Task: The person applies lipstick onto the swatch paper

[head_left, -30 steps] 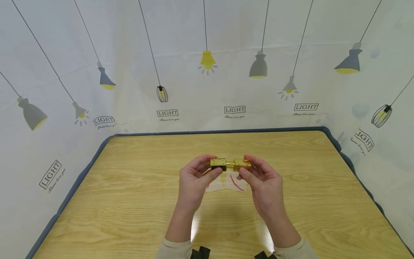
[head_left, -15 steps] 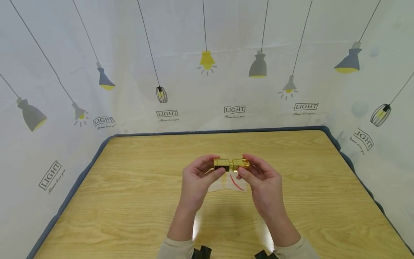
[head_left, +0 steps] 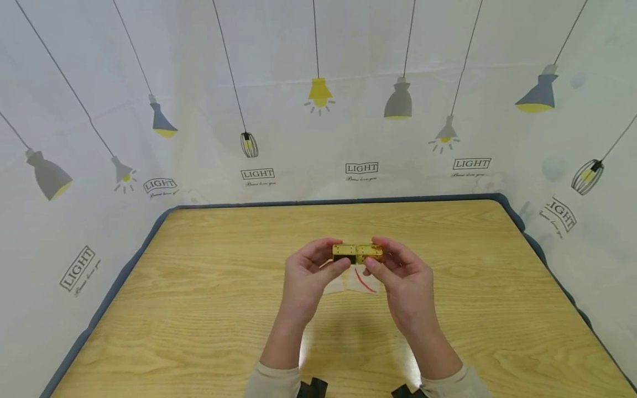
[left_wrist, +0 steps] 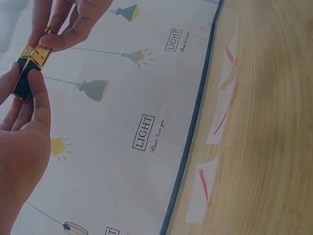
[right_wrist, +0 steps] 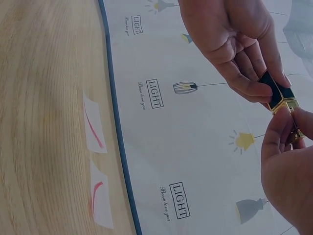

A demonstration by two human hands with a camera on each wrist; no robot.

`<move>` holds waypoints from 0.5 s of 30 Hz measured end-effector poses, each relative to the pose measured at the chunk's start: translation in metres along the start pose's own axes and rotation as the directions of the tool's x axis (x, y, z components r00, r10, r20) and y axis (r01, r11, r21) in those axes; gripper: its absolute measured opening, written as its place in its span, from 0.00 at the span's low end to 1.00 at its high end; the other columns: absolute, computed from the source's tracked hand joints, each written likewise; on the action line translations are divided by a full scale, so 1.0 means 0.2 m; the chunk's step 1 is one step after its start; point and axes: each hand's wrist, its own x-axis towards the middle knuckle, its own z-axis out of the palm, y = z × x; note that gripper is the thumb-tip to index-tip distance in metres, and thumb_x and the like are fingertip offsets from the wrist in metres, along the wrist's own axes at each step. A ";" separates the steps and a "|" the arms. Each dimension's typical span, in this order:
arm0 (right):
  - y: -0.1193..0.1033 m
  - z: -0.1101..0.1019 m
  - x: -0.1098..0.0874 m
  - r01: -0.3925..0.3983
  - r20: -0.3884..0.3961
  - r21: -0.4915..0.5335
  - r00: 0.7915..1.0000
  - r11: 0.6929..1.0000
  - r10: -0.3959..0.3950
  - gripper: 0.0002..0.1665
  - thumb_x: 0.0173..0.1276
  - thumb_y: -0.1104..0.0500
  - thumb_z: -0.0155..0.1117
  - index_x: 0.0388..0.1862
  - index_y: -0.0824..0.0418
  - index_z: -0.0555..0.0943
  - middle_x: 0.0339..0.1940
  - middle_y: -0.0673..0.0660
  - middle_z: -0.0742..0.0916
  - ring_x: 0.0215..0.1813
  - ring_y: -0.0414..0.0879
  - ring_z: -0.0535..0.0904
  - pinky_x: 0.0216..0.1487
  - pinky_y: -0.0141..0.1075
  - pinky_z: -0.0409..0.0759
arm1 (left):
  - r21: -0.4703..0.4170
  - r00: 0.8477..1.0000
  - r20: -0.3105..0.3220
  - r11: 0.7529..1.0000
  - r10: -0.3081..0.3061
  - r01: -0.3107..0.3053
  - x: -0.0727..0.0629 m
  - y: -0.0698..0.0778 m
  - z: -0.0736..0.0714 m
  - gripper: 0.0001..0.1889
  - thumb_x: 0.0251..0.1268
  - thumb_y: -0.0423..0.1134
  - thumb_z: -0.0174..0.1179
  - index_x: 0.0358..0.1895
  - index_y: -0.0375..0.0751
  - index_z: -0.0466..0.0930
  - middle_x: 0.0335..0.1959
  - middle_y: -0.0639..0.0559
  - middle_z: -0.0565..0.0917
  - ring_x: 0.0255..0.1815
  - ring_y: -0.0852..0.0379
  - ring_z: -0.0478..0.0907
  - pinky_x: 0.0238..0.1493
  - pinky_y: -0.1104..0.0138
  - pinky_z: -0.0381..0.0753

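A gold lipstick (head_left: 350, 250) with dark sides is held level between both hands above the table. My left hand (head_left: 306, 279) pinches its dark-sided part (left_wrist: 24, 81) between thumb and fingers. Gripping the all-gold part (head_left: 370, 250) at the other end is my right hand (head_left: 410, 282). The two parts meet end to end, with no shaft showing between them in the head view. Whatever sits inside the case is hidden.
White paper slips (head_left: 354, 283) with red strokes lie on the wooden table (head_left: 199, 298) below the hands. A dark blue edge (head_left: 278, 204) borders the table. Behind it hangs a white cloth (head_left: 288, 44) printed with lamps. Black wrist mounts (head_left: 312, 388) show under the sleeves.
My left hand has moved right with the dark-sided part, and my right hand slightly left. The gold shaft seen between the two lipstick parts has disappeared as the gap closed.
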 end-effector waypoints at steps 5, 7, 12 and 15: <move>0.00 0.00 0.00 0.009 0.001 0.011 1.000 1.000 -0.009 0.21 0.69 0.78 0.67 0.54 0.59 0.89 0.46 0.50 0.90 0.42 0.40 0.87 0.42 0.30 0.89 | -0.016 1.000 0.002 1.000 -0.011 0.011 0.00 -0.01 0.01 0.21 0.66 0.27 0.73 0.58 0.19 0.80 0.43 0.60 0.90 0.50 0.62 0.88 0.52 0.69 0.89; 0.00 0.00 0.00 0.015 0.006 0.013 1.000 1.000 -0.015 0.21 0.69 0.78 0.67 0.54 0.59 0.89 0.46 0.50 0.90 0.42 0.40 0.87 0.42 0.30 0.89 | -0.016 1.000 0.002 1.000 -0.017 0.017 0.00 -0.01 0.01 0.21 0.66 0.27 0.72 0.58 0.20 0.80 0.43 0.60 0.90 0.49 0.62 0.88 0.52 0.69 0.89; 0.01 -0.02 0.00 0.041 0.048 0.021 0.998 0.999 -0.042 0.20 0.72 0.76 0.66 0.57 0.61 0.87 0.47 0.49 0.89 0.43 0.40 0.88 0.45 0.31 0.90 | -0.013 1.000 -0.004 1.000 -0.021 0.020 0.00 0.00 0.01 0.19 0.66 0.24 0.71 0.58 0.20 0.80 0.44 0.60 0.90 0.50 0.62 0.88 0.51 0.69 0.89; 0.01 -0.03 -0.01 0.052 0.079 0.050 0.995 0.997 -0.056 0.17 0.79 0.70 0.62 0.62 0.65 0.85 0.51 0.50 0.90 0.45 0.40 0.89 0.48 0.32 0.90 | -0.020 1.000 -0.005 1.000 -0.014 0.013 0.01 0.00 0.01 0.20 0.66 0.23 0.70 0.59 0.20 0.80 0.45 0.60 0.90 0.51 0.61 0.88 0.51 0.69 0.89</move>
